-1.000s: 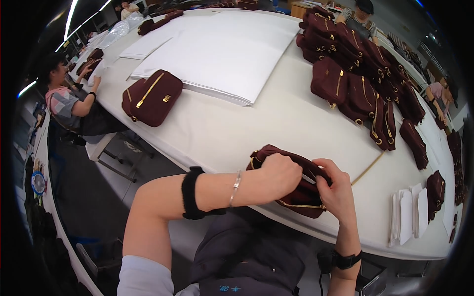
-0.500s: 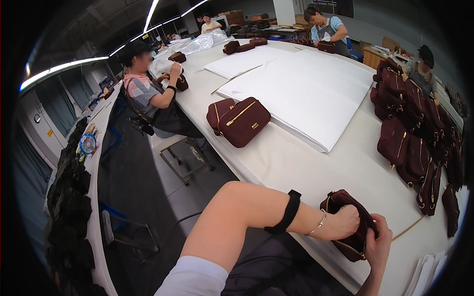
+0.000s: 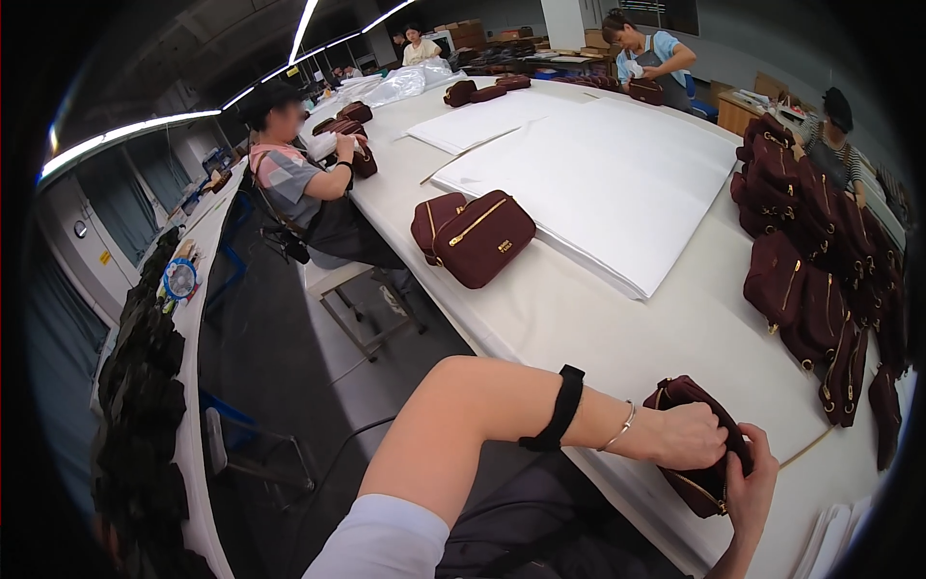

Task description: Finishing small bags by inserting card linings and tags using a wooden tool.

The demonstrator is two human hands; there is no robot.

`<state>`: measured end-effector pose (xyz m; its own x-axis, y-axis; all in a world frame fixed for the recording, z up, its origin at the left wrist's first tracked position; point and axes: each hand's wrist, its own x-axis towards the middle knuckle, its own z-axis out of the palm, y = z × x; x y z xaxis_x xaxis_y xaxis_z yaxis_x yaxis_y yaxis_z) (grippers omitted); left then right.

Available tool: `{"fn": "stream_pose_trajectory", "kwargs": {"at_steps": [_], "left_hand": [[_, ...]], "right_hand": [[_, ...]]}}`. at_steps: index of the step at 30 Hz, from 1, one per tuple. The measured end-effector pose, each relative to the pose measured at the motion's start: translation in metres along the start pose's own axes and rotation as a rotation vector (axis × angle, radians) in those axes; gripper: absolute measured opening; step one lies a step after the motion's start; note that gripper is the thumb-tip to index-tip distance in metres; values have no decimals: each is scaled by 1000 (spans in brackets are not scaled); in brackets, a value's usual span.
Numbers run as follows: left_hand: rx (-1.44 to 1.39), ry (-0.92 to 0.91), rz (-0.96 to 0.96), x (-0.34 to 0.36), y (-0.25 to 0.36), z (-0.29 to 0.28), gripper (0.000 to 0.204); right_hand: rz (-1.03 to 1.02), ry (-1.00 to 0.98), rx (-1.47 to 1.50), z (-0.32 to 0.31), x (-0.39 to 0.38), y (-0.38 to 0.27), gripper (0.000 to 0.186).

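The left hand (image 3: pixel 687 436) is sunk in the mouth of a burgundy zip-top fabric bag (image 3: pixel 690 391), which rests on the table's near edge, in front of the person; its fingers are curled, but the tips are hidden inside, so whether they grip anything I cannot tell. The right hand (image 3: pixel 755 478) grasps the bag's right-hand rim, thumb toward the inside and fingers outside. Work on this bag looks partway through: the gold zip (image 3: pixel 714 497) is undone and the mouth gapes, so closing is not yet done; how much of the inside is finished cannot be judged. Near the right hand stand white panels (image 3: pixel 839 540), partly cut off. Farther along the white tabletop (image 3: pixel 598 333), a burgundy rectangular bag (image 3: pixel 492 241) leans against a second burgundy bag (image 3: pixel 436 212); the front one's pocket zip looks drawn, and its corner bears small gold-coloured lettering in two short lines, the clearest writing in view. Beyond lie large white paper sheets (image 3: pixel 598 183), and to the right a heap of burgundy bags (image 3: pixel 775 280) with gold rings, their stage of completion unclear. Co-workers sit or stand around the table, the one on the left (image 3: pixel 289 179) handling white material beside a burgundy bag. A small yellow label (image 3: pixel 103 258) on the far-left wall is too small to read.
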<state>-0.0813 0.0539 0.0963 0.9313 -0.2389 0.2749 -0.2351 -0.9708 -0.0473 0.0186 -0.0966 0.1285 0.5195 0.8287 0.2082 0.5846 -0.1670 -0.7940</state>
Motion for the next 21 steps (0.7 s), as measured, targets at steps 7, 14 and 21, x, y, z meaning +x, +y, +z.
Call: {"fn": "stream_pose_trajectory", "kwargs": {"at_steps": [7, 14, 21], "left_hand": [[-81, 101, 147, 12, 9, -33, 12], [-75, -161, -175, -6, -26, -60, 25], [-137, -94, -148, 0, -17, -47, 21]], "right_hand": [[-127, -96, -602, -17, 3, -14, 50], [-482, -105, -269, -19, 4, -9, 31], [-426, -13, -241, -54, -14, 16, 35]]}}
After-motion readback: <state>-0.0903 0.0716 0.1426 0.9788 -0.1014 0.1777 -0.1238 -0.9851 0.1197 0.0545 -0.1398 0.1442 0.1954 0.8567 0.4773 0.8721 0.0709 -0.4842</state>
